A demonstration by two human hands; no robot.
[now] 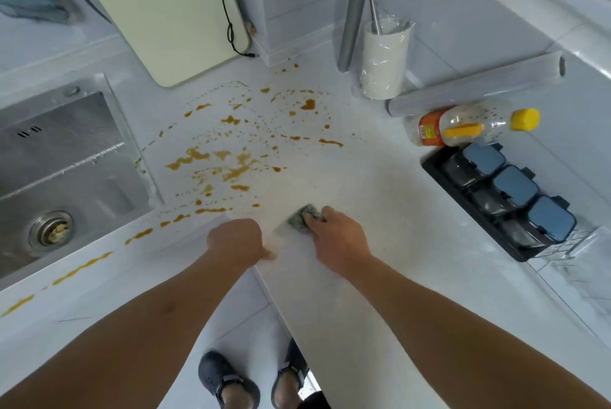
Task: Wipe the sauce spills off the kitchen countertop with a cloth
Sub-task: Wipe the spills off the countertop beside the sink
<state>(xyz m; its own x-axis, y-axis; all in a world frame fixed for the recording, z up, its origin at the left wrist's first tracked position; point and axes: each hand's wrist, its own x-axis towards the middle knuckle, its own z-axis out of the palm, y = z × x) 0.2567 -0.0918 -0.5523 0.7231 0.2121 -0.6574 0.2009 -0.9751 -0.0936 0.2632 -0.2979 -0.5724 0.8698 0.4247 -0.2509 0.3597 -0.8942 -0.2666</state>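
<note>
Brown sauce spills [231,164] spread in drops and streaks over the white countertop [380,184], from the back corner down along the sink's front edge at the left. My right hand [334,240] presses a small grey-green cloth [302,215] flat on the counter, fingers curled over its near side, just right of the nearest spots. My left hand [236,241] rests on the counter's inner corner edge, fingers bent down over it, holding nothing.
A steel sink [66,170] is at the left. A cream cutting board [158,12] leans on the back wall. A white holder [385,58], a grey roll [476,86], a lying sauce bottle [469,127] and a black tray of blue-lidded jars [506,197] stand at the right.
</note>
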